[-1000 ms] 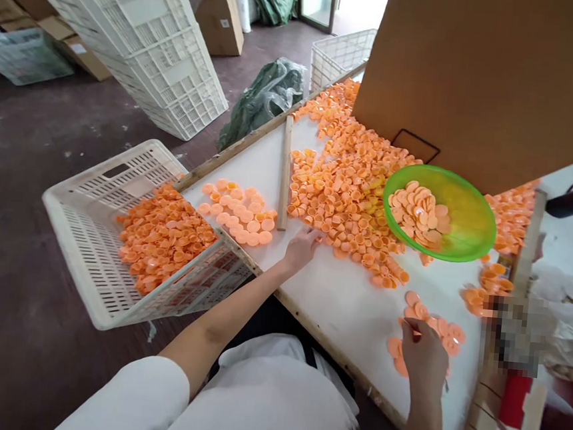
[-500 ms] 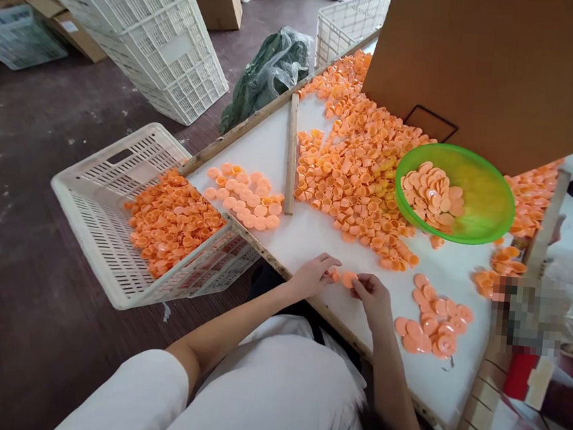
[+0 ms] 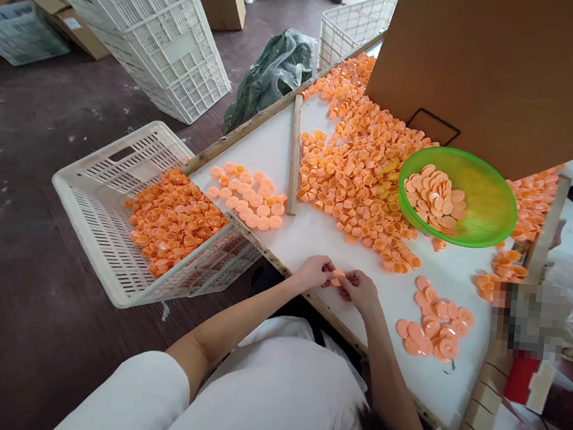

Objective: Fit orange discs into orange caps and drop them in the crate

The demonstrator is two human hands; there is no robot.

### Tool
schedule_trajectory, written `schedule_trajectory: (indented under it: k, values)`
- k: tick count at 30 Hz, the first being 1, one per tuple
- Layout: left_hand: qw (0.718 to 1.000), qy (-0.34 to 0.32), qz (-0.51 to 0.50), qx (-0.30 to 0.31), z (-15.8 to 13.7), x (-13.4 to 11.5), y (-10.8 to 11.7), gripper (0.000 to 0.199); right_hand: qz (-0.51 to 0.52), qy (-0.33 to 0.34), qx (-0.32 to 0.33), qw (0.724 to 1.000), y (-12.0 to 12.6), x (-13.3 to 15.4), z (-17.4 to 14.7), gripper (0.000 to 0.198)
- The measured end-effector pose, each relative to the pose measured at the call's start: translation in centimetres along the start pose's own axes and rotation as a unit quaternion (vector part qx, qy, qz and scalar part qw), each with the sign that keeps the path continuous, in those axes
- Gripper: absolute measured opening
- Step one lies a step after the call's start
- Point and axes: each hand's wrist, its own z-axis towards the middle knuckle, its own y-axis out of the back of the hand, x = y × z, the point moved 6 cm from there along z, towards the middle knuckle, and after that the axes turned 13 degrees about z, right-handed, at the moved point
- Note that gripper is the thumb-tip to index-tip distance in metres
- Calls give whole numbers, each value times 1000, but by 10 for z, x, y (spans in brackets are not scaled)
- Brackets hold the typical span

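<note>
Orange disc drawn in between left hand and right hand

Half a second ago the hands stood apart, the right one holding a disc and the left one a smaller orange piece. Now that gap has closed, and the disc sits between the fingertips just above the near edge of the white surface. I read this as two parts being brought together, a fit probably under way but not visibly finished.

The right hand is pinched nearly closed on the disc's right side. The left hand's fingers are curled in at its left side and appear to grip there too; whether the smaller piece is still among them cannot be told.

Beyond the hands spreads a heap of orange cups, with a green bowl of paler discs on its right. Loose discs lie to the right of the right hand. Left of a wooden strip sits a group of round pieces, beside a white crate holding many more.
</note>
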Motion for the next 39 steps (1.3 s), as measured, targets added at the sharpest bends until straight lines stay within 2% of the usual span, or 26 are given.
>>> schedule_trajectory:
  k: [6, 11, 16, 20, 24, 27, 32, 36, 39]
  values:
    - [995, -11, 100, -5, 7, -4, 4, 10, -9, -17, 11, 1000, 1, 1, 6, 18]
    - [995, -17, 103, 10, 9, -3, 3, 13, 19, -40, 56, 997, 0, 4, 4, 25]
    - [996, 2, 85, 24, 14, -1, 0, 10, -33, -64, 13, 997, 2, -1, 19, 25]
    - [997, 9, 70, 29, 15, -4, 0, 6, -38, -71, 16, 997, 0, -1, 23, 22]
    - [998, 1, 61, 25, 11, -4, 1, 9, -21, -27, 46, 998, 1, 7, 9, 24]
    - [997, 0, 68, 22, 10, -1, 0, 13, -46, 21, 64, 997, 3, 12, 1, 26]
    - [997, 4, 71, 17, 12, -1, -2, 12, -67, 6, 34, 997, 2, 8, 4, 25]
    - [991, -7, 130, 18, 15, -7, -2, 12, -49, 27, 32, 998, -5, 11, 1, 24]
    - [971, -31, 228, -64, 5, -11, 22, 8, -60, 57, 0, 997, 7, 16, -10, 26]
